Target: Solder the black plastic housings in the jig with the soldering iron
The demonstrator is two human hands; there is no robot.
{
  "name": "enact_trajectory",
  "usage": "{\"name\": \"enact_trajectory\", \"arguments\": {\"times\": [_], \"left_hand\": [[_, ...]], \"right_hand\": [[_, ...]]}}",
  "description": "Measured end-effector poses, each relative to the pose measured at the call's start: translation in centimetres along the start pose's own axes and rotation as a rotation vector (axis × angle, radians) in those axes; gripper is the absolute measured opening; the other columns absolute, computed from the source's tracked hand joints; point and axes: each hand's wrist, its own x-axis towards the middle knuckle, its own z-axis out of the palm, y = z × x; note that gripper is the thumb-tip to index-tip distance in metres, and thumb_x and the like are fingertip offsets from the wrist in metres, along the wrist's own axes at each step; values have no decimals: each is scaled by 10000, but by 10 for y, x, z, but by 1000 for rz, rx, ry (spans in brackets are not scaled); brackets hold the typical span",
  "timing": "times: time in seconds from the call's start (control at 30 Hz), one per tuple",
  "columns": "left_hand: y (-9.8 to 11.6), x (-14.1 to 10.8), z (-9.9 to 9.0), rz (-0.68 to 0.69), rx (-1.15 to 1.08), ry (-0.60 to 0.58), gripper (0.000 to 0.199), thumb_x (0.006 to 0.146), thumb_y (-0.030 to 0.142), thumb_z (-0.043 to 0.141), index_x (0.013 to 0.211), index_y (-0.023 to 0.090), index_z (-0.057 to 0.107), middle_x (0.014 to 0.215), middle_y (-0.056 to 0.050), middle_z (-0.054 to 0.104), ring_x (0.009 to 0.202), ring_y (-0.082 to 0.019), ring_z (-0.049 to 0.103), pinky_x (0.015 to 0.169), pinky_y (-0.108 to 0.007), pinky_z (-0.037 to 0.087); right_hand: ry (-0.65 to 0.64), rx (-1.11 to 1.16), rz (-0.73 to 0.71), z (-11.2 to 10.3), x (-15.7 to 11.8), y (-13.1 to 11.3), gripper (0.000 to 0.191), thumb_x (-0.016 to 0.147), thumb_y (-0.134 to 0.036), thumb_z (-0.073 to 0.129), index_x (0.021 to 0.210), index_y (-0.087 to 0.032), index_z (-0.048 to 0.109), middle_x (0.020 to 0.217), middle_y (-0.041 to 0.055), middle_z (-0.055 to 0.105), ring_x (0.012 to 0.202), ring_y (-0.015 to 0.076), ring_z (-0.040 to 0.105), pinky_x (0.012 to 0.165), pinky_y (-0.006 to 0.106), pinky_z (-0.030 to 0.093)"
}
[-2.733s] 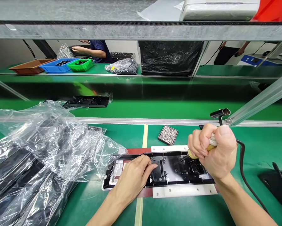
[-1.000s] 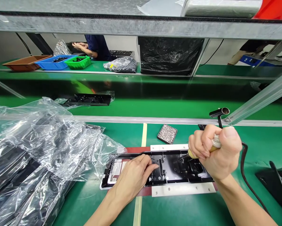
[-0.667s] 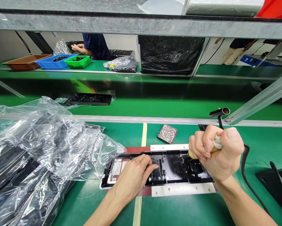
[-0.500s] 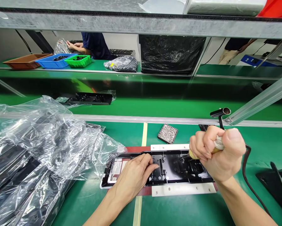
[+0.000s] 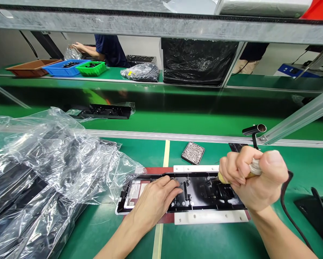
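Observation:
A long black plastic housing (image 5: 197,192) lies open side up across the bench between white metal strips. My left hand (image 5: 160,198) rests on its left part, fingers extended and lying on the plastic, holding nothing. In my right hand (image 5: 254,176), closed in a fist over the housing's right end, is a soldering iron (image 5: 254,167) with a pale, yellowish handle. Its tip points down to the left into the housing and is mostly hidden by the fist. Behind the housing sits a small square tray (image 5: 193,153) full of tiny silvery metal parts.
Clear plastic bags (image 5: 50,172) with black parts cover the bench at left. A tubular metal iron holder (image 5: 254,129) stands behind my right hand, with a black cable (image 5: 284,201) beside it. Coloured bins (image 5: 61,68) and a person (image 5: 107,50) are across the bench.
My right fist has shifted slightly right with the soldering iron. My left hand stays on the housing. Across the bench, a co-worker's hands have moved a little and a second person has shifted left.

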Motion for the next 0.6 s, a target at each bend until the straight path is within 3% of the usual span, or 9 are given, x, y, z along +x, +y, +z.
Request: {"name": "enact_trajectory", "arguments": {"times": [0.6], "left_hand": [[1,-1,-1,4,-2,0,247,1087,345,513,1116,240,734,903,-23,667,769,-191,712,714,-321,578]], "right_hand": [[-53,-11,-13,-1,-1,-1,589,895,-553,663,457,-201,485,376,-38,312,367,86,281,366,228,266]]}}
